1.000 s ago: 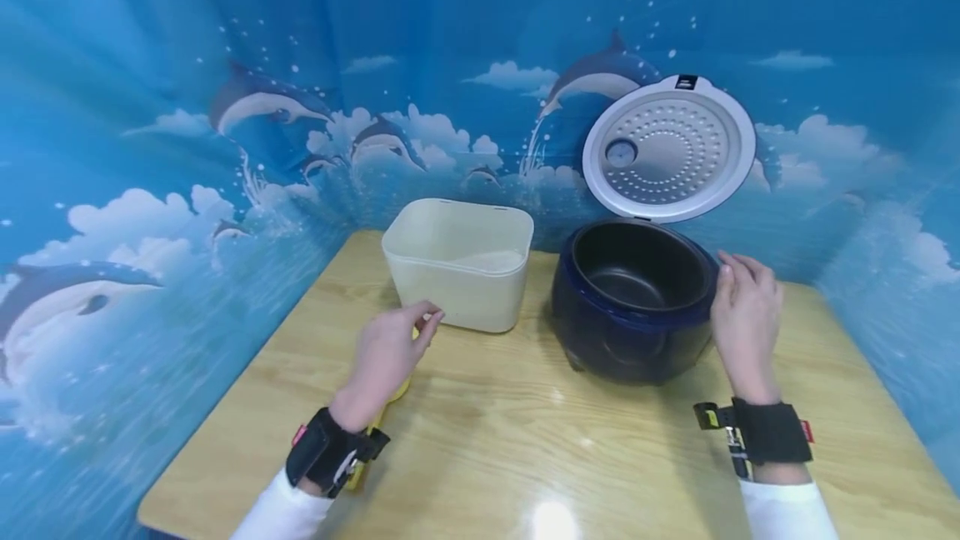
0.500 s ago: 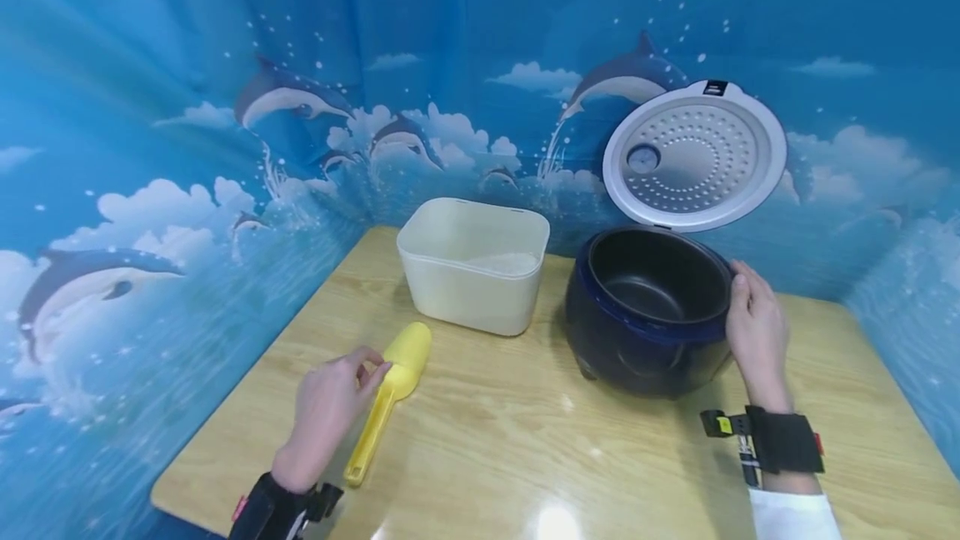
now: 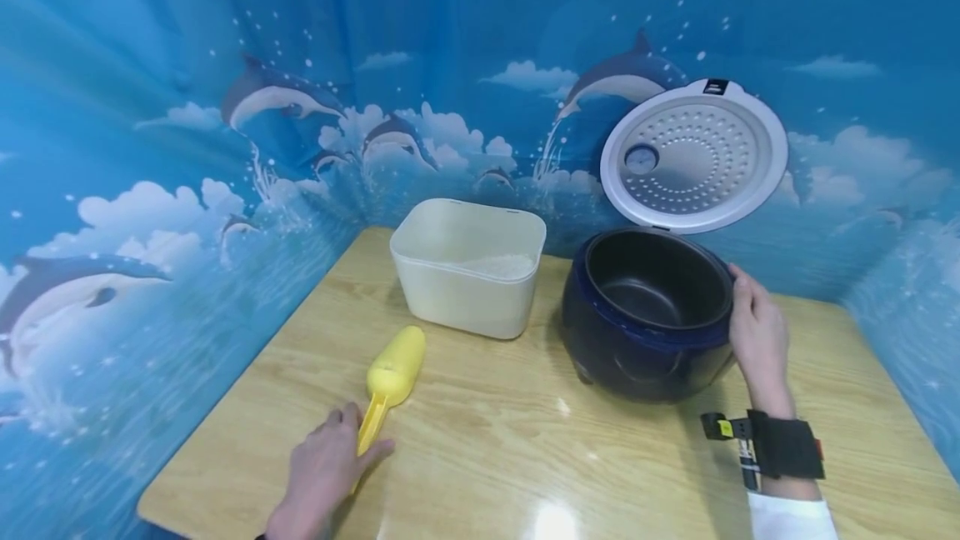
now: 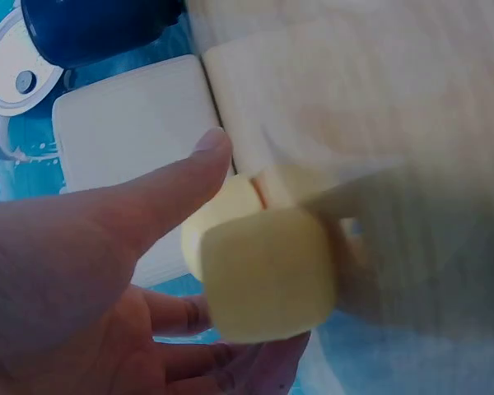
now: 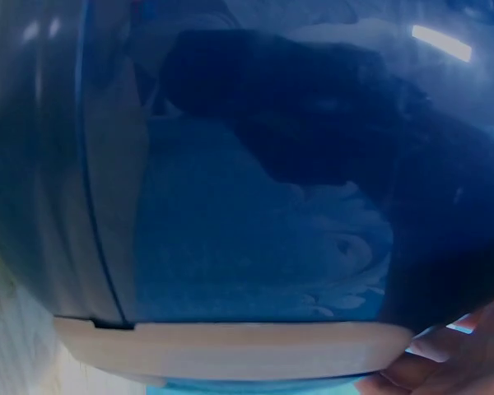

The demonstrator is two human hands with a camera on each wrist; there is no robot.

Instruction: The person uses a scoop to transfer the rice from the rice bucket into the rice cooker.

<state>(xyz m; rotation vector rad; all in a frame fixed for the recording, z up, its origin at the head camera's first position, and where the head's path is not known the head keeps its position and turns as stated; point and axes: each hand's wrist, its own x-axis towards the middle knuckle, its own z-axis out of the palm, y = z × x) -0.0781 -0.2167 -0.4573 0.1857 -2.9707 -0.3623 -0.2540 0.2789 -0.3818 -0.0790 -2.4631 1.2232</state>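
A yellow scoop (image 3: 396,367) lies bowl-side down on the table, its handle slanting toward the near left. My left hand (image 3: 324,461) is at that handle. In the left wrist view, the thumb and fingers (image 4: 181,317) stand spread on either side of the handle's end (image 4: 267,276). To the right stands a dark blue rice cooker (image 3: 637,365) with its lid (image 3: 690,161) raised. My right hand (image 3: 759,336) holds the cooker's right rim with bent fingers. In the right wrist view, the fingers (image 5: 445,358) touch the cooker's edge, partly out of frame.
A cream plastic bin (image 3: 468,298) with white grains (image 3: 502,265) inside stands at the back, left of the cooker. The wooden table (image 3: 480,448) ends at a blue dolphin-print curtain (image 3: 450,65) behind and at both sides.
The left hand has moved back toward me, from near the bin past the scoop's bowl to its handle, and its fingers have spread. The right hand stays at the cooker's rim.
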